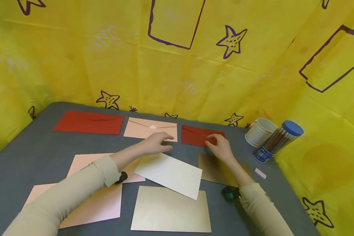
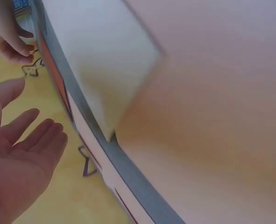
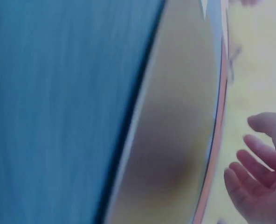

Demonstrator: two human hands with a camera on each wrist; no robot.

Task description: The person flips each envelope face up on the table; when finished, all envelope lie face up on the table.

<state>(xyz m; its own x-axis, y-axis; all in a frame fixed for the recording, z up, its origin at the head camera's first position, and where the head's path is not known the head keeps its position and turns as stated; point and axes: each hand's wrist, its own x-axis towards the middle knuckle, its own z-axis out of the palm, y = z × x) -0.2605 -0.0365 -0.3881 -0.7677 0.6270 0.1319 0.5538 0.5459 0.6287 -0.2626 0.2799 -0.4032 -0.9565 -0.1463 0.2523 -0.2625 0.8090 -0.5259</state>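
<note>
My left hand [image 1: 157,142] hovers low over the grey table [image 1: 47,147], fingers relaxed and holding nothing. It lies between the pink envelope [image 1: 150,128] and the tilted cream card [image 1: 169,175]. The left wrist view shows its palm [image 2: 21,158] open with straight fingers. My right hand [image 1: 218,146] lies over the near edge of the small red envelope [image 1: 197,134], its loosely bent fingertips touching it. The blurred right wrist view shows those fingers [image 3: 257,168] spread with nothing between them. A gold sheet [image 1: 215,168] lies under that wrist.
A larger red envelope [image 1: 89,122] lies at the back left. Pink sheets [image 1: 91,203] and a gold card [image 1: 171,209] lie near me. At the right stand a white cup [image 1: 261,131], a blue-lidded pencil tube [image 1: 278,141] and a pink eraser [image 1: 260,173]. Yellow cloth walls surround the table.
</note>
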